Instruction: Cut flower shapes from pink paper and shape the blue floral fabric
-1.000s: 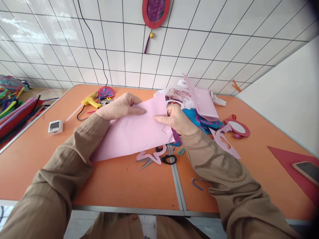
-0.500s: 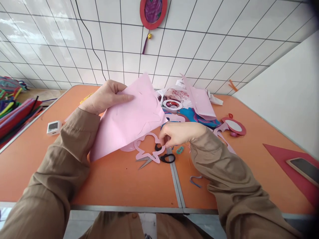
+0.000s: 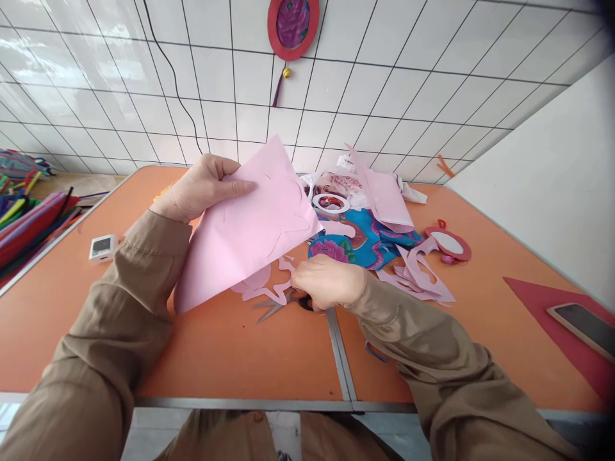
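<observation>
My left hand (image 3: 199, 187) grips the upper edge of a large pink paper sheet (image 3: 247, 230) and holds it tilted above the orange table (image 3: 230, 352). My right hand (image 3: 324, 282) is down on the table with its fingers curled over the black handles of the scissors (image 3: 275, 307), whose grey blades stick out to the left. A pink cut-out scrap (image 3: 262, 287) lies under the sheet, right beside that hand.
Pink offcuts (image 3: 417, 272), a blue patterned piece (image 3: 358, 240), a white ring (image 3: 330, 203) and a red-rimmed oval (image 3: 446, 242) crowd the far middle. A small white device (image 3: 102, 247) and pipe cleaners (image 3: 24, 218) lie left; a phone (image 3: 583, 323) on red paper right.
My left hand lifted the pink sheet off the table. My right hand let go of the sheet, dropped to the table and closed over the scissors' handles.
</observation>
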